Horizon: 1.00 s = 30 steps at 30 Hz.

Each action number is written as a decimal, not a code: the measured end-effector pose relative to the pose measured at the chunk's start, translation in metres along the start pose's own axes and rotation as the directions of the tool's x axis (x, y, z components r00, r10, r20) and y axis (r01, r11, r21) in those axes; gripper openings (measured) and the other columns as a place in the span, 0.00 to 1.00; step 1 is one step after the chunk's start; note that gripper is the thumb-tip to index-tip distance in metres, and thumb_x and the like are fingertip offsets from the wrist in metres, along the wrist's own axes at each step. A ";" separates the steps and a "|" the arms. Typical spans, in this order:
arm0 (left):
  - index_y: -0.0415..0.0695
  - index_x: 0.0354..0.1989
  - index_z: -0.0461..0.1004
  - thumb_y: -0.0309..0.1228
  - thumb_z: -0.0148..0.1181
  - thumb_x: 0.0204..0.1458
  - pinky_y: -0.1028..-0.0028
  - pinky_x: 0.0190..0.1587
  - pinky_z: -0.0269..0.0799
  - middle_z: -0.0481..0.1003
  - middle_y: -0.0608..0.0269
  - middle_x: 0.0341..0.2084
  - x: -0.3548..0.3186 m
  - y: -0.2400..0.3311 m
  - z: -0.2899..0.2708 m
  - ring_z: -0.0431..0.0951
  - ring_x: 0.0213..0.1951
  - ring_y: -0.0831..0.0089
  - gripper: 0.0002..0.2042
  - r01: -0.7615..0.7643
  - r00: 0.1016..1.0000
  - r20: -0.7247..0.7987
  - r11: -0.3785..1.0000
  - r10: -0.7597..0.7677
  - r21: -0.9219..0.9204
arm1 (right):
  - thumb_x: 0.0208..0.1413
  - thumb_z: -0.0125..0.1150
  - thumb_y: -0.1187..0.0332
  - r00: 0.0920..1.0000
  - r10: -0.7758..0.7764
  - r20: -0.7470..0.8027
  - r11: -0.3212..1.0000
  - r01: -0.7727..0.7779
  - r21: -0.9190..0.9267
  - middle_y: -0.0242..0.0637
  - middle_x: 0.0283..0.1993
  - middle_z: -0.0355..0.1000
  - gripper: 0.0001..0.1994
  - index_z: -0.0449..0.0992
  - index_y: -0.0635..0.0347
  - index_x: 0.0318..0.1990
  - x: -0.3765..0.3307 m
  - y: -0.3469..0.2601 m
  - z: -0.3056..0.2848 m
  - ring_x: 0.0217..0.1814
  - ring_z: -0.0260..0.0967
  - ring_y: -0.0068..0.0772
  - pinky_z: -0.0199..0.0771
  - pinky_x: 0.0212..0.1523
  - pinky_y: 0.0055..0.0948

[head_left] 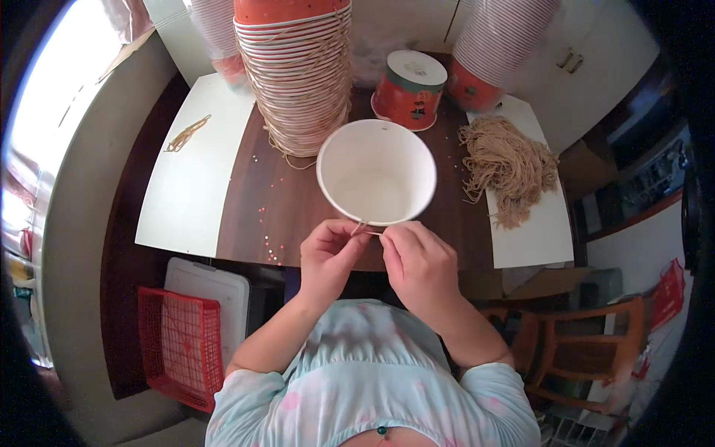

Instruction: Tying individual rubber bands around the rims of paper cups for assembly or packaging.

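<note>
Left hand (325, 257) and right hand (422, 261) pinch a cord (362, 225) between fingertips at the bucket's (376, 173) near rim, the bucket just beyond them; whether it is fastened, I cannot tell. The far rim bears no cord. Ahead-left, stacked buckets (304, 82) carry cords; rightward, a loose pile (509, 167) lies unattached.

- A red plastic mesh basket (181, 346), tilted on its side, lower left
- A flat, pale grey plastic panel with rounded corners (237, 298) — just behind that basket
- A brown wooden chair with a slatted back (585, 339), lower right
- A bright red bag (668, 294) beyond the chair
- A tan cardboard box (550, 284) below the tabletop's right end
- White cupboard doors (607, 71) with a brass-coloured handle (571, 61)
- A pale pinkish curtain (132, 21) — beside the glaring window (63, 56)
</note>
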<state>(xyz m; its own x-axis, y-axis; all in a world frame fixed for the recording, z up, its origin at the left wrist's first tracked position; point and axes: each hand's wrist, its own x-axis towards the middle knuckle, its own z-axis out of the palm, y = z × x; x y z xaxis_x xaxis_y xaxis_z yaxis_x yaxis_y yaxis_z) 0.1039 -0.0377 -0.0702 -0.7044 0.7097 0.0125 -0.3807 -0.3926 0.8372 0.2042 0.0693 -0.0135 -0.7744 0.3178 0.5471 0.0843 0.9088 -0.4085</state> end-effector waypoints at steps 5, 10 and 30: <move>0.40 0.33 0.72 0.18 0.60 0.49 0.80 0.35 0.70 0.77 0.60 0.30 0.003 0.013 -0.006 0.73 0.29 0.78 0.05 -0.503 0.780 0.208 0.393 0.590 0.770 | 0.47 0.62 0.74 0.988 0.011 -0.154 0.997 0.001 0.078 0.36 0.30 0.68 0.07 0.72 0.57 0.33 -0.004 0.015 0.040 0.29 0.71 0.41 0.71 0.28 0.37; 0.39 0.34 0.71 0.18 0.58 0.51 0.80 0.38 0.70 0.77 0.59 0.31 -0.001 0.010 -0.006 0.74 0.31 0.76 0.05 -0.414 0.867 -0.013 0.737 0.497 0.534 | 0.47 0.59 0.76 0.990 0.098 -0.101 0.929 -0.054 0.367 0.40 0.32 0.72 0.07 0.75 0.60 0.36 0.003 0.012 0.069 0.32 0.73 0.43 0.73 0.31 0.34; 0.41 0.30 0.72 0.18 0.64 0.44 0.72 0.36 0.69 0.77 0.61 0.29 -0.020 0.035 -0.037 0.74 0.30 0.67 0.08 -0.340 0.562 0.347 -0.173 0.751 0.925 | 0.50 0.60 0.75 0.966 0.226 0.125 0.741 -0.254 0.622 0.39 0.30 0.75 0.04 0.78 0.64 0.33 0.015 -0.007 0.073 0.29 0.72 0.31 0.71 0.30 0.26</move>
<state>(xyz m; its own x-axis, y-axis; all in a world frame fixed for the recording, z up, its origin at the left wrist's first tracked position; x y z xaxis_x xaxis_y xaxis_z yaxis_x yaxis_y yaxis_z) 0.0822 -0.0870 -0.0616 -0.4737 0.3066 0.8256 0.8590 0.3677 0.3562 0.1463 0.0474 -0.0557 -0.8075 0.4784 0.3450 -0.1312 0.4246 -0.8958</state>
